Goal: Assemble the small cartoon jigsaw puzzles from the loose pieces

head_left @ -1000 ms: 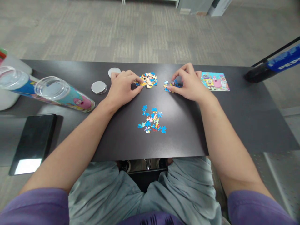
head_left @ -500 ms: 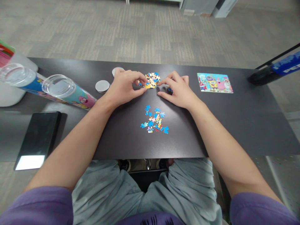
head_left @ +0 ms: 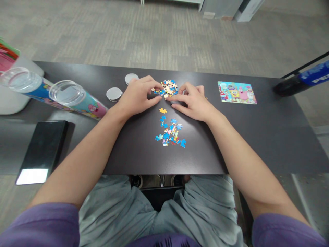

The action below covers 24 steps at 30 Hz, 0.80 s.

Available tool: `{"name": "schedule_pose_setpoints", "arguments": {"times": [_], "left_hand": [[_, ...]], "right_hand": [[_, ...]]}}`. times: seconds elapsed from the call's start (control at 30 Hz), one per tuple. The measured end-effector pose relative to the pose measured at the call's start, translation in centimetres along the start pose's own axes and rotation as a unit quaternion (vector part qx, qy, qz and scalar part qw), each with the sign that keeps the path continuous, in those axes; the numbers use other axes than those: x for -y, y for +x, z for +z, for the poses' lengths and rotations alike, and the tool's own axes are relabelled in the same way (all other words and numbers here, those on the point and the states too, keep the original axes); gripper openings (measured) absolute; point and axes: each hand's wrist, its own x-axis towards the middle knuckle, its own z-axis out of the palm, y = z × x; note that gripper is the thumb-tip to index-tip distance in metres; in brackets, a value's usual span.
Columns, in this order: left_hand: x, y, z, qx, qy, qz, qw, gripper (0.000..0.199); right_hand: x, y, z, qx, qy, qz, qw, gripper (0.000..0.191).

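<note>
Left hand (head_left: 138, 95), right hand (head_left: 194, 103), grips narrowly parted, knobbed jigsaw pile (head_left: 170, 87), smooth dark tabletop (head_left: 138, 147)

Main pile (head_left: 170, 85): jigsaw pcs, sm., many, loosely heaped; mix of pale backs & printed faces, mostly blue/yellow; partly hidden, exact qty unclear.
Pale pc (head_left: 166, 97): single, at near edge of main pile.
Yellow pc (head_left: 162, 110): single, flat, on near side of main pile, apart from it.
Near cluster (head_left: 169, 131): approx. flat, some overlap; blue w/ pink, yellow, red; well nearer than main pile.
</note>
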Motion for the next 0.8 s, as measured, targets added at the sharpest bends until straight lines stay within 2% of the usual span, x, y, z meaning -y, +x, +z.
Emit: {"name": "schedule_pose_setpoints", "arguments": {"times": [0.23, 0.43, 0.6, 0.8], "left_hand": [[-0.71, -0.17, 1.09, 0.018, 0.063, -0.031, 0.997, 0.033], [-0.54, -0.06, 1.00, 0.006, 0.040, -0.032, 0.999, 0.022], [-0.21, -0.11, 0.93, -0.011, 0.013, -0.036, 0.999, 0.018], [-0.16, -0.05, 1.19, -0.017, 0.008, -0.045, 0.999, 0.017]], "right_hand": [[0.45, 0.16, 0.35, -0.018, 0.023, 0.007, 1.000, 0.031], [0.80, 0.44, 0.60, -0.014, 0.035, 0.012, 0.999, 0.020], [0.70, 0.49, 0.25, -0.002, 0.048, 0.025, 0.999, 0.026], [0.73, 0.47, -0.05, -0.003, 0.063, 0.031, 0.998, 0.020]]}}
